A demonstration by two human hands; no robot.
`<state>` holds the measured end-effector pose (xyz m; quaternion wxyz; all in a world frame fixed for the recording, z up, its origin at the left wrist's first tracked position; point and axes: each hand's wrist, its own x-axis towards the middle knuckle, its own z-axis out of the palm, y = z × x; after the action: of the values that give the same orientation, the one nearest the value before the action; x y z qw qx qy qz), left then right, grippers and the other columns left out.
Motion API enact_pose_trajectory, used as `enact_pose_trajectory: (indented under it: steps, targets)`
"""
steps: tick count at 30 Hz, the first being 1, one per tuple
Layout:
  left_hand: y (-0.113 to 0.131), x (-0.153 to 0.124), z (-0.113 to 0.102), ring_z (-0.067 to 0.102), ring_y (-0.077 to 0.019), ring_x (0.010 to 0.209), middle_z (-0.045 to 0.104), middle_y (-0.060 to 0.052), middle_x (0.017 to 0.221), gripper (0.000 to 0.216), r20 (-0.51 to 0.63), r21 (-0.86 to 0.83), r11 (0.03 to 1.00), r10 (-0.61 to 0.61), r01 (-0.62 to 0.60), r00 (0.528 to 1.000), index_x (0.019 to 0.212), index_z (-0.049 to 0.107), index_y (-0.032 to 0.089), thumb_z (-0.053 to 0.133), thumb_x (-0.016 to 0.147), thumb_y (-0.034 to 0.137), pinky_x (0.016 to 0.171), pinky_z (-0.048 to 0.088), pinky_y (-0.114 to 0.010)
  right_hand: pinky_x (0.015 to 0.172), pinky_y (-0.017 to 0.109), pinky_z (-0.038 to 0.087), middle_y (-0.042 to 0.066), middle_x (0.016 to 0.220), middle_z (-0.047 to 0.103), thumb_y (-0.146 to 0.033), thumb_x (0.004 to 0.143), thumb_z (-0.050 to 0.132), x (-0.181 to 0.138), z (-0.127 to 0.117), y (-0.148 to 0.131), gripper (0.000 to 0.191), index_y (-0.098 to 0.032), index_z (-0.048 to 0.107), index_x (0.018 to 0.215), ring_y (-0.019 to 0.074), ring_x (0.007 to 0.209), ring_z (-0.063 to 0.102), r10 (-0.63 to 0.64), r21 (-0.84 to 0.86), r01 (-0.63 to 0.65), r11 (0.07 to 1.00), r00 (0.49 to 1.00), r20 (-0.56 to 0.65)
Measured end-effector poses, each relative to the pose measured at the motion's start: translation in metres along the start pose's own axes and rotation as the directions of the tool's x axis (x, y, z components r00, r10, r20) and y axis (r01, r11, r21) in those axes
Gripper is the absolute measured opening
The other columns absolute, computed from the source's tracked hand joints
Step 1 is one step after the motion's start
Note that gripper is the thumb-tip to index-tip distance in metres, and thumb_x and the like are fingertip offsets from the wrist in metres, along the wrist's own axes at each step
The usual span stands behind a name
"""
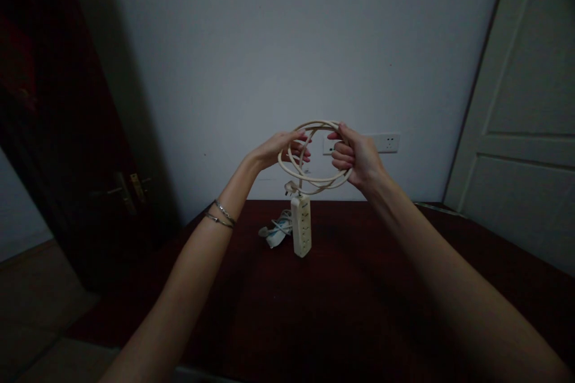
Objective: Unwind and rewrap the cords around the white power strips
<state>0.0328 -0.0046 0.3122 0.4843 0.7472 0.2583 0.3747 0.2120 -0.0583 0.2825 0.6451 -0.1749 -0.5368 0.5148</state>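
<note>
A cream power cord (309, 180) hangs in loose loops between my two hands above the table. My right hand (353, 154) is closed in a fist around the right side of the loops. On the left side, the cord passes between the thumb and curled fingers of my left hand (291, 147). From the cord hangs a white power strip (301, 226), upright with its row of sockets facing partly right. The cord's plug (290, 188) dangles just above the strip's top end.
Behind the strip, a second white power strip (276, 236) with its cord bundled lies on the dark red table (341, 299). Wall sockets (389, 143) are behind my right hand. A dark door (108, 191) stands at the left, a pale door (521, 108) at the right.
</note>
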Motion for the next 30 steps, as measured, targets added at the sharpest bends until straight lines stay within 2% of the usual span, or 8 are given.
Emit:
enact_pose_trajectory:
  steps: [2,6,8,10,12,16,22,30]
  targets:
    - [-0.004,-0.007,0.0,0.062,-0.0152,0.064,0.064,-0.01,0.069,0.036,-0.195,-0.103,0.991,0.069,-0.09,0.978,0.091,0.061,0.012,0.058,0.078,0.046,0.062,0.046,-0.025,0.028,0.016,0.012,-0.012,0.039,0.019,-0.045,0.084,0.054,0.004,0.001,-0.001,0.031,-0.018,0.05,0.07,0.0023,0.03,0.013,-0.015,-0.045,0.014,0.999,1.0,-0.011]
    - [-0.02,-0.03,-0.005,0.052,-0.0093,0.047,0.052,-0.001,0.048,0.039,-0.629,-0.085,0.97,0.125,-0.227,0.767,0.07,0.06,0.018,0.05,0.079,0.054,0.048,0.038,-0.019,0.028,0.017,0.013,-0.012,0.039,0.018,-0.046,0.084,0.053,0.013,0.001,-0.005,0.032,-0.019,0.049,0.069,0.0028,0.03,0.013,-0.035,-0.11,0.031,0.993,0.999,-0.035]
    - [-0.032,-0.044,-0.005,0.046,-0.0093,0.039,0.046,-0.001,0.04,0.054,-0.591,-0.084,0.993,0.013,-0.078,0.807,0.058,0.058,0.017,0.041,0.078,0.065,0.043,0.034,-0.02,0.028,0.017,0.013,-0.012,0.039,0.018,-0.048,0.083,0.054,0.018,0.001,-0.008,0.033,-0.019,0.049,0.069,0.0029,0.03,0.013,-0.048,-0.128,0.042,0.991,0.998,-0.04]
    - [-0.045,-0.055,-0.001,0.047,-0.0117,0.04,0.05,-0.006,0.042,0.07,-0.324,-0.07,0.978,-0.21,0.198,0.922,0.054,0.06,0.015,0.032,0.073,0.076,0.043,0.034,-0.023,0.028,0.018,0.013,-0.012,0.039,0.018,-0.049,0.083,0.054,0.022,0.001,-0.011,0.033,-0.019,0.048,0.069,0.0031,0.03,0.014,-0.067,-0.145,0.06,0.988,0.997,-0.047]
    - [-0.058,-0.06,0.008,0.052,-0.0144,0.047,0.059,-0.012,0.053,0.08,-0.033,-0.014,0.935,-0.355,0.355,0.934,0.061,0.066,0.011,0.027,0.07,0.08,0.046,0.035,-0.025,0.028,0.018,0.014,-0.012,0.039,0.018,-0.049,0.083,0.054,0.026,0.001,-0.015,0.033,-0.019,0.048,0.07,0.0032,0.03,0.014,-0.087,-0.153,0.078,0.985,0.995,-0.053]
    - [-0.079,-0.054,0.03,0.051,-0.0151,0.059,0.063,-0.012,0.072,0.08,0.152,-0.058,0.956,-0.278,0.289,0.949,0.089,0.069,0.009,0.034,0.07,0.078,0.053,0.034,-0.025,0.029,0.018,0.016,-0.012,0.039,0.02,-0.047,0.086,0.05,0.028,0.002,-0.019,0.032,-0.019,0.049,0.072,0.0035,0.03,0.016,-0.107,-0.132,0.098,0.986,0.993,-0.057]
    - [-0.097,-0.037,0.05,0.05,-0.0208,0.085,0.058,-0.013,0.094,0.069,-0.052,-0.216,0.975,-0.063,0.05,0.997,0.096,0.064,0.012,0.041,0.073,0.072,0.071,0.037,-0.028,0.029,0.019,0.016,-0.012,0.039,0.018,-0.052,0.083,0.051,0.019,0.001,-0.014,0.034,-0.021,0.047,0.071,0.0038,0.03,0.015,-0.127,-0.119,0.116,0.986,0.988,-0.087]
    - [-0.087,-0.023,0.057,0.055,-0.0218,0.099,0.06,-0.01,0.096,0.056,-0.357,-0.45,0.871,0.026,-0.196,0.934,0.091,0.054,0.018,0.045,0.073,0.07,0.083,0.037,-0.032,0.029,0.019,0.015,-0.012,0.038,0.019,-0.052,0.084,0.05,0.011,-0.004,0.002,0.033,-0.021,0.047,0.072,0.0042,0.03,0.014,-0.134,-0.083,0.126,0.989,0.986,-0.097]
